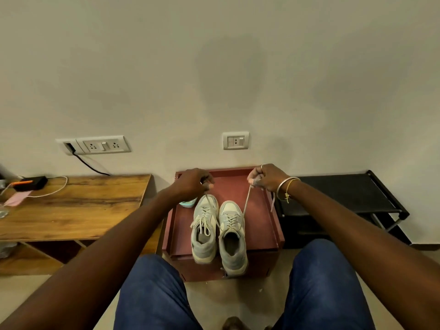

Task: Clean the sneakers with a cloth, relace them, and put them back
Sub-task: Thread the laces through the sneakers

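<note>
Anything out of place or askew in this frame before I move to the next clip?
The right sneaker overhangs the front edge of the red stand at its heel, further than the left sneaker. The left hand and right hand pinch its lace ends, so a tug might tip it. Nothing looks spilled or damaged.

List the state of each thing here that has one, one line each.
Left grey lace-up sneaker: upright, laced, untied.
Right grey lace-up sneaker: upright, laced, lace pulled taut at both ends.
Left hand: pinches one end of the lace.
Right hand: pinches the other end.
</note>
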